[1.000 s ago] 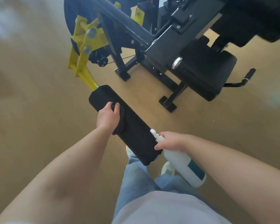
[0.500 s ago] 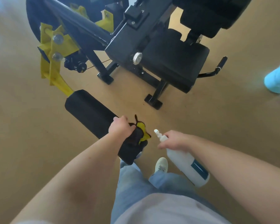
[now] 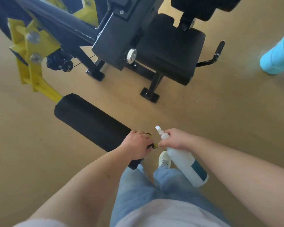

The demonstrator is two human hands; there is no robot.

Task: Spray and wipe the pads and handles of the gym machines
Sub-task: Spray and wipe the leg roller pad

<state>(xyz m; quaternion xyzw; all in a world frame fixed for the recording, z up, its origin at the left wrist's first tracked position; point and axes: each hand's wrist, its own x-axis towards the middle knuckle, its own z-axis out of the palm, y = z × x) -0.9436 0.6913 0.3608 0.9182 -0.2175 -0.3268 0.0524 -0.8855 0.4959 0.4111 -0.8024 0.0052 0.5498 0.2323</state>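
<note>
A long black roller pad (image 3: 90,122) juts from a yellow lever arm (image 3: 34,69) of the gym machine. My left hand (image 3: 137,147) is closed over the pad's near end, holding a dark cloth with a yellow edge (image 3: 152,145) that barely shows under the fingers. Just to its right, my right hand (image 3: 175,140) grips the neck of a white spray bottle (image 3: 185,163) with a teal label, nozzle tilted up and away. The machine's black seat pad (image 3: 169,51) and a black side handle (image 3: 218,49) lie farther back.
The machine's black frame (image 3: 111,38) and its floor feet (image 3: 150,94) stand on the tan floor ahead. A light blue cylinder (image 3: 279,56) lies at the right edge. My jeans and one white shoe (image 3: 164,159) are directly below my hands.
My left hand slid with the cloth along the roller pad from near its far end to its near end. The view shifted closer to the machine; the spray bottle stayed in my right hand.
</note>
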